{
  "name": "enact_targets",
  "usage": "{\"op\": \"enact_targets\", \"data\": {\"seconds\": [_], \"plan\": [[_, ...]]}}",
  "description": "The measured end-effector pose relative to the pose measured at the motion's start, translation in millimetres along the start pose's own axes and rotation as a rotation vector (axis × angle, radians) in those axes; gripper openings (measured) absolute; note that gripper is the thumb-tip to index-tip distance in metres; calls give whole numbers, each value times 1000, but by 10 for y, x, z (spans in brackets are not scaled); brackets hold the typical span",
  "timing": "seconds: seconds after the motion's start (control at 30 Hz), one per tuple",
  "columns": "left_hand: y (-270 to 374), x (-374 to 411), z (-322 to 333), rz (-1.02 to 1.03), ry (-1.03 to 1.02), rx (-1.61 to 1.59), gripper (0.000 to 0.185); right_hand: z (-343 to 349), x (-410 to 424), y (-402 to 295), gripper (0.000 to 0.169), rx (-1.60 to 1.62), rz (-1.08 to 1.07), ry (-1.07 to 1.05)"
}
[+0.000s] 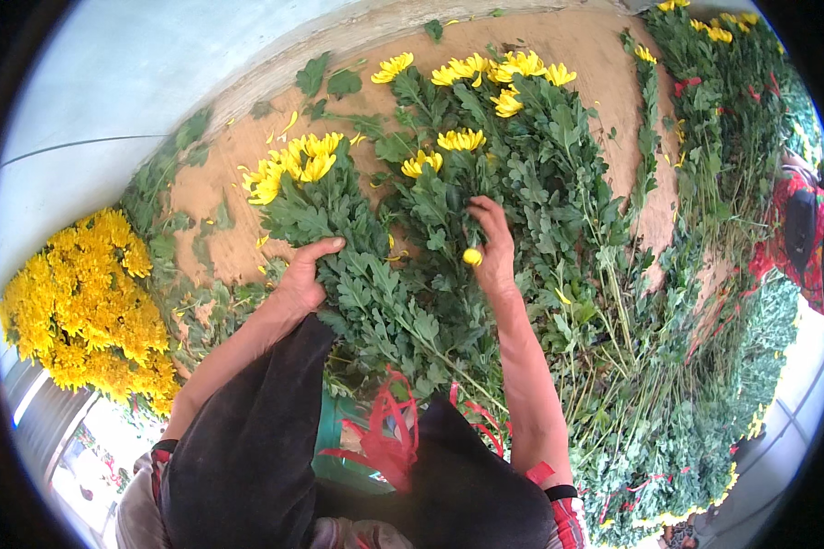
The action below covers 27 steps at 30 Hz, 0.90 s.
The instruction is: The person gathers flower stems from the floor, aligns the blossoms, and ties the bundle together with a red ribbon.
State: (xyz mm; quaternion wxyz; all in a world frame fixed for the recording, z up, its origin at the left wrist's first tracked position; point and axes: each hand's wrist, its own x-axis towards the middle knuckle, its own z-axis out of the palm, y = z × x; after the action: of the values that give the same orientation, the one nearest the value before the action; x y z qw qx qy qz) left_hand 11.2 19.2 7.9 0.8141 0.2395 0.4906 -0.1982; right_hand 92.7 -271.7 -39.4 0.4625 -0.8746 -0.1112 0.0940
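My left hand (307, 276) is closed around a bunch of yellow chrysanthemums (295, 165), their heads pointing up and left and their leafy stems slanting down to the right. Over the loose chrysanthemum stems (446, 226) at the centre is my right hand (494, 247). A small yellow bud (472, 257) shows beside its thumb; whether the fingers grip a stem is not clear. Just right of it, more yellow chrysanthemums (522, 65) lie with their stems towards me. Strips of red ribbon (391, 439) hang between my knees.
A dense bundle of deep yellow chrysanthemums (82, 302) stands at left. Leafy flower bundles (721, 123) with red ties fill the right side, near a person's red patterned sleeve (800, 226). Loose leaves (312, 74) and petals litter the brown work surface (590, 41). A pale wall (123, 68) rises behind.
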Motion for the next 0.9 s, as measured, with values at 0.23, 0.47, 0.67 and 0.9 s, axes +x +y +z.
{"op": "enact_targets", "data": {"seconds": [0.23,0.47,0.67,0.9], "plan": [[-17,66,-49,11,-9,-5,34,-412,-225,8,42,922,512,-155],[-22,36,-65,15,9,-36,33,-847,-398,-157,66,1298,502,572],[-22,66,-31,-11,-19,-11,33,-340,-1042,-56,36,-554,253,40],[-22,55,-79,24,-62,-17,29,-129,-1111,-413,62,-550,143,-101]]}}
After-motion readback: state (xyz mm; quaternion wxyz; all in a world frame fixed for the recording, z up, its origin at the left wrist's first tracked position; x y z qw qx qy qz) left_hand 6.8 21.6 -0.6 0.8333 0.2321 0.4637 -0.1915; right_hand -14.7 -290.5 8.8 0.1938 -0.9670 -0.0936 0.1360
